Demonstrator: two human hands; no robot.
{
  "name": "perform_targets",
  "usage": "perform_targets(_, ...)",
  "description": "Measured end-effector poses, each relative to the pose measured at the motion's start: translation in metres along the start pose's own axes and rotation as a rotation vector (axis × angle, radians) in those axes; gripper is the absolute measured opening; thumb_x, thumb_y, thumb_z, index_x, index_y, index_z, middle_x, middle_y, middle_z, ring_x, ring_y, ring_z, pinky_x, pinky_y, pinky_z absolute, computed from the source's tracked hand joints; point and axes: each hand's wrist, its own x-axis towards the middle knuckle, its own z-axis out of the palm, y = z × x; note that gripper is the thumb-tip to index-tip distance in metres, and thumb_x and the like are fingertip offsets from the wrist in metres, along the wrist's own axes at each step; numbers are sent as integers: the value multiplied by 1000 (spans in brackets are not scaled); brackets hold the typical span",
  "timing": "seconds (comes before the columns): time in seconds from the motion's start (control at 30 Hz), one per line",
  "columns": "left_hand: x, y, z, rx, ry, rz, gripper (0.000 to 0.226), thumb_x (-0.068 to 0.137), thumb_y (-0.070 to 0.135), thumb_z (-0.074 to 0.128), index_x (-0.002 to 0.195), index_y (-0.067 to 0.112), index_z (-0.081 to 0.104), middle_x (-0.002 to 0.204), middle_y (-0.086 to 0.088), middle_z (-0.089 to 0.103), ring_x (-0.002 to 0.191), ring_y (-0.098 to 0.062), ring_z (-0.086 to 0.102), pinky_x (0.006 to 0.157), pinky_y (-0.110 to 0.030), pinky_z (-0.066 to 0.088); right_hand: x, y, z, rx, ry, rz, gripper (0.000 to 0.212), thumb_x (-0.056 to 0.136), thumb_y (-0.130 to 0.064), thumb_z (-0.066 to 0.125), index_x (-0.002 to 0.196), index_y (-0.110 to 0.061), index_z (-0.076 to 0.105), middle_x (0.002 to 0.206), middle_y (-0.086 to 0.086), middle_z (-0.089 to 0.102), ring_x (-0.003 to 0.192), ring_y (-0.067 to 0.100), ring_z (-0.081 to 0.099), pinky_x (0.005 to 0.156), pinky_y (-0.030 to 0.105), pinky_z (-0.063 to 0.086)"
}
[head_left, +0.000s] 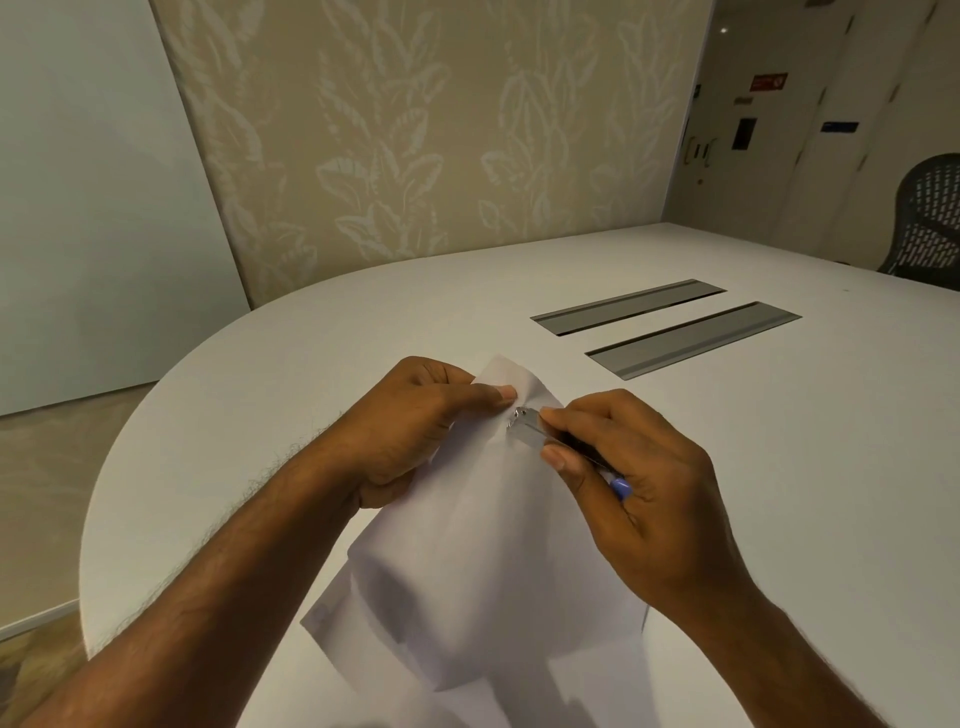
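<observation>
A stack of white paper sheets (483, 545) is lifted off the white table, its far corner raised. My left hand (415, 426) pinches that corner, thumb on top near the edge. My right hand (628, 478) grips a small metal stapler-like tool (530, 428) with a dark body and a blue end (621, 488). Its silver nose sits on the paper's corner, just right of my left thumb. Most of the tool is hidden inside my right hand.
The round white table (779, 467) carries two grey recessed cable slots (628, 306) (693, 338) beyond the hands. A black mesh chair (930, 218) stands at the far right. A leaf-patterned wall (415, 130) lies behind, floor at the left.
</observation>
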Motion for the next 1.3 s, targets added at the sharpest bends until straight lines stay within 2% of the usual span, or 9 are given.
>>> perform_targets(0.1,-2,0,2,-13,15,-11,29,88,17,66,88,-11,72,91,-28,74,83,-45,68,90,-57,53,-1,3,0,-82,-1,-49,34,88,-31,55,111,-7,63,99,14,71,96,18,58,89,9,43)
perform_targets(0.17,-4,-1,3,-6,17,-19,32,88,19,66,95,-12,71,99,-30,73,90,-51,67,92,-58,52,0,3,-1,-138,-5,-82,38,89,-31,54,109,-2,66,100,16,71,98,18,56,88,17,47)
perform_targets(0.23,-4,-2,5,-6,29,-21,35,89,21,65,96,-14,68,95,-27,73,87,-51,66,87,-51,55,0,2,-3,-177,-21,-145,37,89,-29,54,108,0,67,99,16,72,98,18,56,84,27,52)
perform_targets(0.3,-3,-2,4,-8,47,-16,35,89,23,65,93,-12,69,84,-22,70,77,-41,64,75,-41,56,-1,-1,-3,-199,-62,-217,32,88,-25,57,107,-2,69,98,14,72,97,15,57,83,32,52)
perform_targets(0.37,-2,0,3,1,37,1,29,90,24,64,79,-2,71,72,-13,70,69,-31,66,65,-33,55,-5,-3,-1,-199,-92,-241,29,87,-22,59,106,-3,70,97,11,72,96,14,57,81,35,50)
perform_targets(0.47,-3,1,0,16,-8,23,27,90,23,62,70,9,73,70,-7,74,65,-24,70,65,-31,58,-8,-5,-3,-76,-49,-99,28,88,-25,57,112,-11,63,102,4,68,99,8,57,79,31,53)
perform_targets(0.63,-3,-2,-2,38,-53,36,24,91,24,61,80,10,77,88,-11,78,74,-26,74,70,-33,61,-4,-9,-12,190,9,164,23,87,-27,55,108,-20,62,97,-12,63,94,0,62,77,5,48)
perform_targets(0.8,-3,-3,-4,32,-65,51,26,91,23,61,75,11,78,83,-11,77,69,-25,73,65,-31,58,-5,-8,-11,269,-18,267,23,87,-32,54,105,-20,63,98,-13,65,96,2,64,77,5,48)
perform_targets(1.3,-4,-8,5,82,-12,40,29,89,26,65,95,1,77,102,-23,74,97,-45,69,95,-58,53,0,-9,-8,342,-28,353,23,86,-34,54,104,-25,65,97,-12,67,92,7,65,72,8,51)
